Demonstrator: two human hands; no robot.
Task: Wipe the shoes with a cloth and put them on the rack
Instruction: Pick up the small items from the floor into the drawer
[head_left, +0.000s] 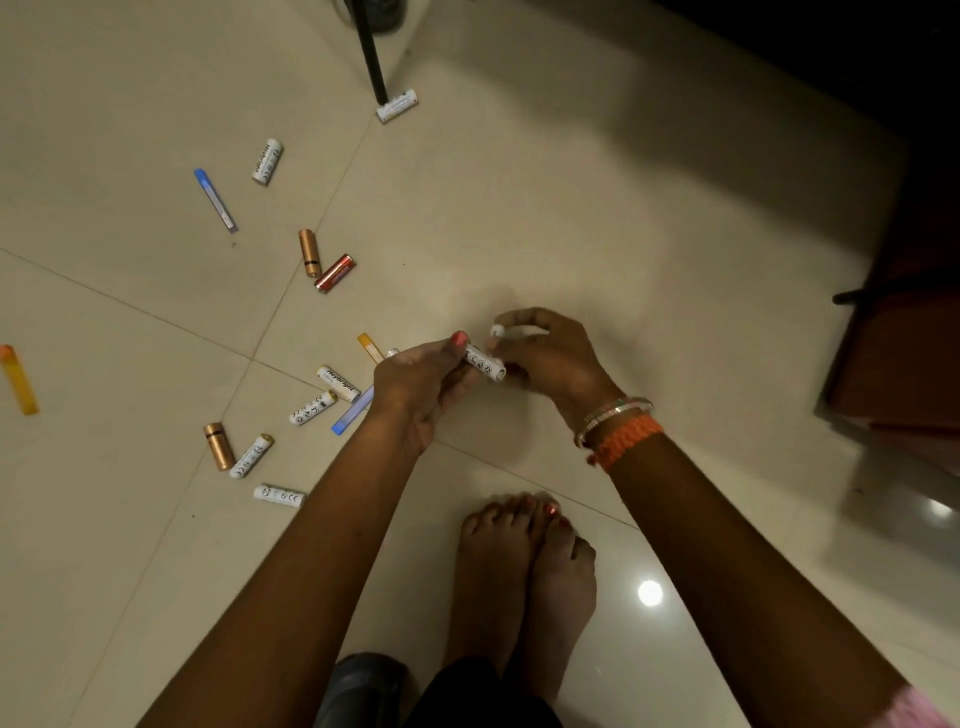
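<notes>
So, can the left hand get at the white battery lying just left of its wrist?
Probably not straight away: the left hand already holds a white battery. The floor battery lies close by with nothing over it.

my left hand (415, 384) holds a white battery (484, 362) with small black symbols printed on it, and its thumbnail is painted coral pink. my right hand (545, 358) holds another white battery (497, 330); on that wrist sit a silver bangle (613, 413) and a bright orange woven band (628, 441). the floor (571, 182) is glossy cream tile with thin dark grout lines. scattered on it are white batteries with black lettering (267, 161), two copper ones (309, 252), a metallic red one (335, 273), blue-and-clear tubes (215, 199) and an amber-yellow tube (18, 380). my toenails (549, 510) are reddish.
</notes>
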